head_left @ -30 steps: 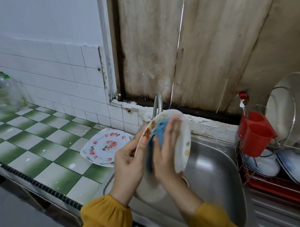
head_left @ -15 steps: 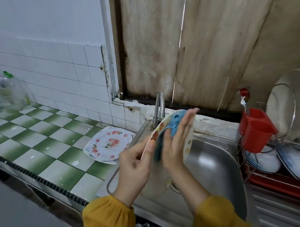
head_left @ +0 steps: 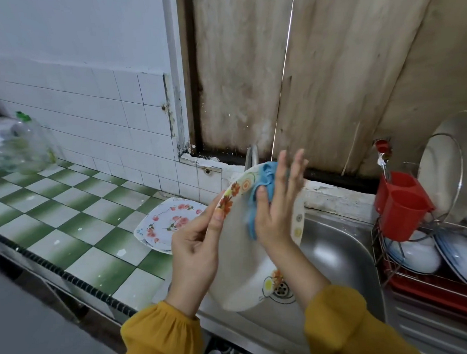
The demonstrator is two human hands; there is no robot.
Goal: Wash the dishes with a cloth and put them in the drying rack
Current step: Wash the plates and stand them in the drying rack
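Right now the plate (head_left: pixel 240 256) stands almost on edge above the sink (head_left: pixel 338 257), caught between the two hands. Its long axis runs from low and near, just over the drain (head_left: pixel 282 288), up and away toward the tap (head_left: pixel 251 156), and its face is turned to the right. The left hand (head_left: pixel 195 249) grips the left rim, thumb laid on the patterned border and fingers curled behind. The right hand (head_left: pixel 276 207) is spread flat with straight fingers and presses the blue cloth (head_left: pixel 264 183) against the far, upper part of the face. It does no more than pin the cloth there.

The relation that matters runs sideways. The drying rack (head_left: pixel 409 265) lies to the right of the sink, well apart from the plate, with dishes already in it and a red cutlery holder (head_left: pixel 400 206) at its left end. The right hand is therefore nearer the rack, yet the plate hangs from the left hand alone. I judge the wiping unfinished, since the cloth sits only on the upper part, and the lower face toward the drain probably comes next. Afterwards the plate would have to cross rightward over the basin, carried by the left arm or passed to the right. A flowered plate (head_left: pixel 170 222) lies flat on the tiled counter (head_left: pixel 67 210), just beside the left hand.
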